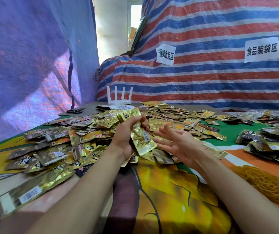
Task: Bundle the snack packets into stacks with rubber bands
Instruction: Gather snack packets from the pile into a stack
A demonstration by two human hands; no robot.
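My left hand (127,134) grips a stack of gold snack packets (140,135), held upright and tilted over the table's middle. Beside it on the right, my right hand (174,141) is spread with fingers straight, palm toward the stack, and holds nothing. A large loose heap of gold and brown packets (64,142) covers the table to the left and behind. A pile of yellow rubber bands (267,184) lies at the right near edge.
Bundled dark and gold packets (270,142) lie at the right. A white router (119,98) and black scissors (75,110) sit at the far edge. Striped tarpaulin (219,78) with paper signs walls the back. The colourful printed cloth (169,196) shows in front of me.
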